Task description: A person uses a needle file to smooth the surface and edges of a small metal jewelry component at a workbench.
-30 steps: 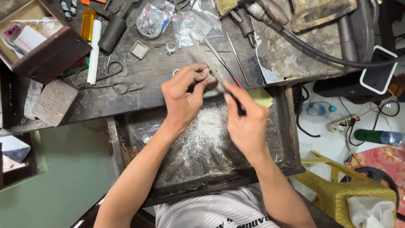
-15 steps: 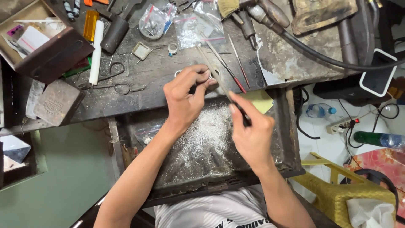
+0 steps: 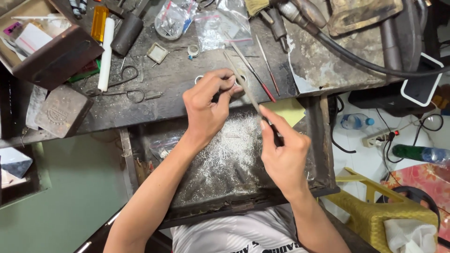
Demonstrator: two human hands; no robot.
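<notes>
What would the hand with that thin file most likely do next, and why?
Probably push the file forward across the small ring. The left hand pinches the ring at the bench edge, the right hand has the file's tip on it, and metal filings lie below.

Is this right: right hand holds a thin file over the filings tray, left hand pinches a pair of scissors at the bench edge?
Not quite. In the head view the left hand pinches a small ring, not the scissors, which lie untouched on the bench. The right hand does hold the thin file over the filings tray.
</notes>
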